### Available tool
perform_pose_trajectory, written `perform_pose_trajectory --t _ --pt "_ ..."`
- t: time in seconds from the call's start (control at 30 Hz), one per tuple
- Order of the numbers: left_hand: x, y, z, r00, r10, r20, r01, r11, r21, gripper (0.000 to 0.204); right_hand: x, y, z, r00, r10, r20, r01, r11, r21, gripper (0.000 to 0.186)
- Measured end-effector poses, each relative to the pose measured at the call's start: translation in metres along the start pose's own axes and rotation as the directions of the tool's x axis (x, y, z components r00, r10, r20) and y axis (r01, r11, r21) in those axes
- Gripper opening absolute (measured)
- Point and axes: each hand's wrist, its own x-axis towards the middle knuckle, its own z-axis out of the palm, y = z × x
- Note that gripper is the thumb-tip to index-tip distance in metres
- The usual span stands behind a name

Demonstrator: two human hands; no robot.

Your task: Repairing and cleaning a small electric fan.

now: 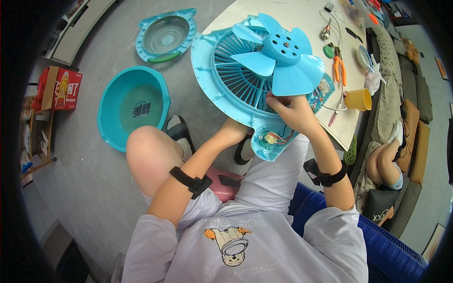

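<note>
A light-blue fan housing (210,89) with a dark-centred, slatted grille leans over the table's near edge. Mounted at its middle is a light-blue fan blade (297,78) with several paddles. My left hand (234,131) reaches under the housing's near rim, and its fingers are hidden there. Just below the lowest paddle is my right hand (296,113), its fingers curled and pinched near the grille; what they hold, if anything, is hidden. At the housing's near end, a small compartment (270,141) shows red wires and a pale round part.
On the table (347,127) lie orange-handled pliers (339,68), a yellow cup (358,99) and a cable. A teal basin (134,108) and a round blue grille cover (166,35) stand on the floor at left. A person lies on the sofa (410,188) at right.
</note>
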Motion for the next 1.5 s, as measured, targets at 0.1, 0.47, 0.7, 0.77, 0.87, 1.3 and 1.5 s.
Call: perform_pose_trajectory --t 0.1,0.47,0.7,0.77,0.87,1.3,1.5 --pt "0.007 -0.002 -0.001 0.977 -0.212 -0.021 0.210 0.976 -0.056 0.020 0.001 0.006 0.000 0.984 -0.020 -0.178 0.047 0.988 0.149 0.017" --pt "0.012 0.005 0.007 0.957 -0.246 -0.153 0.180 0.918 -0.353 0.024 0.012 -0.010 0.003 0.999 0.004 -0.042 -0.010 0.987 -0.160 0.022" --pt "0.010 0.015 0.007 0.971 -0.234 -0.046 0.147 0.738 -0.659 0.038 0.016 -0.015 0.011 0.993 -0.039 -0.107 0.005 0.952 -0.306 0.028" --pt "0.009 0.014 0.005 0.971 -0.235 -0.030 0.154 0.722 -0.675 0.039 0.015 -0.017 0.011 0.995 -0.024 -0.100 -0.007 0.953 -0.302 0.028" --pt "0.009 0.016 0.003 0.983 -0.185 -0.012 0.123 0.696 -0.707 0.039 0.011 -0.021 0.009 0.993 0.037 -0.110 -0.067 0.956 -0.287 0.027" --pt "0.019 0.007 -0.001 0.976 -0.161 0.145 0.195 0.358 -0.913 0.053 0.012 -0.007 0.007 0.975 -0.085 -0.205 0.002 0.927 -0.375 0.021" --pt "0.020 0.005 -0.001 0.971 -0.167 0.171 0.214 0.291 -0.933 0.051 0.018 -0.002 0.009 0.980 -0.132 -0.147 0.057 0.902 -0.428 0.019"
